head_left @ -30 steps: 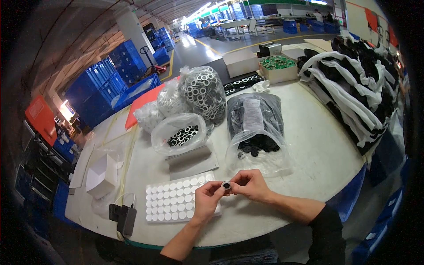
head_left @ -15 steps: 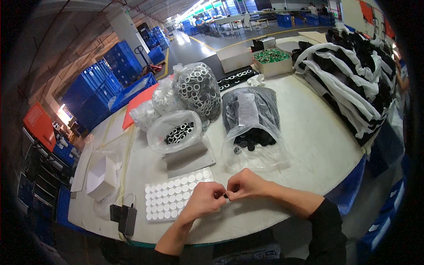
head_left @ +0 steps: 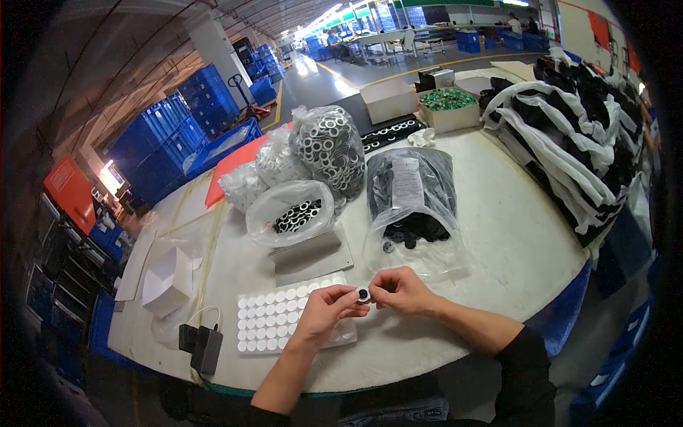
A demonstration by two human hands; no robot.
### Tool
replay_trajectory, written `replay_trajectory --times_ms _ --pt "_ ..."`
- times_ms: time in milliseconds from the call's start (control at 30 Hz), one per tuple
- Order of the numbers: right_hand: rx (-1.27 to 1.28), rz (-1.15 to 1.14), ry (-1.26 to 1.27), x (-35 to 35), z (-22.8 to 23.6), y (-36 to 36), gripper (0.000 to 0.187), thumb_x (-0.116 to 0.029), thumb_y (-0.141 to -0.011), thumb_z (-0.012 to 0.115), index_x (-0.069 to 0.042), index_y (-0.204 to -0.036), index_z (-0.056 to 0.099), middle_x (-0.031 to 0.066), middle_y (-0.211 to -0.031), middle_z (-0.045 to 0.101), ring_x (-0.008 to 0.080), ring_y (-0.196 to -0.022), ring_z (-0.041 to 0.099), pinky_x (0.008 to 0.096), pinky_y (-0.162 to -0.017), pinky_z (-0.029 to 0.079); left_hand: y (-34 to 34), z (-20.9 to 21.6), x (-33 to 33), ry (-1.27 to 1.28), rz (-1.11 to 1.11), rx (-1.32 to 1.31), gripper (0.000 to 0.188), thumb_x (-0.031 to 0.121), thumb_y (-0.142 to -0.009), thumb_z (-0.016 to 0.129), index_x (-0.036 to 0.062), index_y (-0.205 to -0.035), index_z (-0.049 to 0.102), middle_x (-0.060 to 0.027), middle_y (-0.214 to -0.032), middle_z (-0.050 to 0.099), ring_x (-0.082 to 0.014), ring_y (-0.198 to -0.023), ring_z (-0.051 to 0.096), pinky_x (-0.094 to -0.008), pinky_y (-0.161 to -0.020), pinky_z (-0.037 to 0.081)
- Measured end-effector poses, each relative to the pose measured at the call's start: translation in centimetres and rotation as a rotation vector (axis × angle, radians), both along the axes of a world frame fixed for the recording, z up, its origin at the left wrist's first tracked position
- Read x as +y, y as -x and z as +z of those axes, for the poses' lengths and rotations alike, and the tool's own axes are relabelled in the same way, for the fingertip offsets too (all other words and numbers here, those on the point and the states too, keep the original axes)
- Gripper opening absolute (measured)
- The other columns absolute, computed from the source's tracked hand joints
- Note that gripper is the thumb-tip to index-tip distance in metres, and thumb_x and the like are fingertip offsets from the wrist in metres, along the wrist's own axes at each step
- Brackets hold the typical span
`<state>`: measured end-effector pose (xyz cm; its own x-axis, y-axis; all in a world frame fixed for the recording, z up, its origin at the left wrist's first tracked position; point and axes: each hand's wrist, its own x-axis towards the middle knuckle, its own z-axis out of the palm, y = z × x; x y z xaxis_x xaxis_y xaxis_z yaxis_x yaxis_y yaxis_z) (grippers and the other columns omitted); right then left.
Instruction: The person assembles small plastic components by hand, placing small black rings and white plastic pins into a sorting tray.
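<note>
— What's above the worktop?
— Left hand; right hand, whose grip I can't tell; between them, a black-and-white round part, pinched by the left.
— Handling?
— Probably light, stiff, slippery; pinch its rim.

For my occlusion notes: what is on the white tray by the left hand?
Rows of round white pieces sit on the tray. The left hand and forearm cover part of it; anything beneath them cannot be seen.
</note>
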<state>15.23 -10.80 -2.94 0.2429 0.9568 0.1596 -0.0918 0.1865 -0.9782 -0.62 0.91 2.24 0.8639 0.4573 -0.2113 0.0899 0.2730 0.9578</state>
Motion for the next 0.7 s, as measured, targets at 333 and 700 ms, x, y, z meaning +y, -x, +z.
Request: replay_trajectory --times_ms 333,700 --pt "-0.087 -0.136 0.000 -0.3 0.2 1.0 0.016 -0.017 -0.090 0.059 -0.001 -0.089 0.058 -0.0016 -0.070 0.057 0.0036 -0.060 0.050 0.0195 -0.053 0.041 -0.4 -1.8 -0.7 0.048 0.074 -0.126 0.019 0.011 -0.091 0.056 -0.0067 -0.095 0.061 -0.0129 -0.087 0.064 -0.0203 -0.072 0.065 -0.0305 -0.069 0.055" --pt "-0.315 -0.038 -0.080 -0.4 1.9 0.3 0.017 -0.017 -0.090 0.058 0.000 -0.087 0.061 0.0045 -0.070 0.060 0.0105 -0.061 0.056 0.0266 -0.056 0.045 0.7 -0.9 -0.2 -0.071 0.031 -0.079 0.015 0.012 -0.089 0.060 -0.0031 -0.091 0.059 -0.0081 -0.081 0.062 -0.0166 -0.068 0.063 -0.0281 -0.063 0.054"
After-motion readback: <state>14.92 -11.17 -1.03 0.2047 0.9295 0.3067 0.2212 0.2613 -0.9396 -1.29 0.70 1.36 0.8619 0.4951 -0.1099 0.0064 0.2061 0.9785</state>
